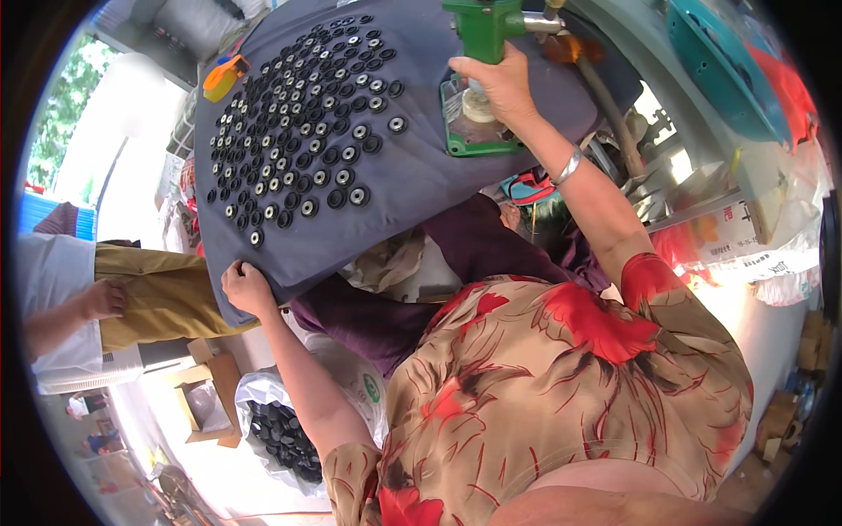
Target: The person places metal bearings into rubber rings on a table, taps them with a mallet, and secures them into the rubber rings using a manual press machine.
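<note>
A green hand press [481,37] with a flat green base [491,145] stands on the far right of the cloth-covered table [395,180]. My right hand [502,86] is wrapped around its lower column, just above a pale round piece [478,105] on the base. Whether something small sits under those fingers is hidden. At the near left corner of the table my left hand [246,287] rests against the cloth's edge with its fingers curled in; what they hold, if anything, cannot be made out. Small black wheels [309,208], many with metal centres, are spread over the table's left half.
A yellow-orange tool [224,79] lies at the table's far left. Another person [105,302] stands to the left. A white bag of black pieces [282,438] and an open cardboard box [209,403] are on the floor. A teal basin [728,70] is at the upper right.
</note>
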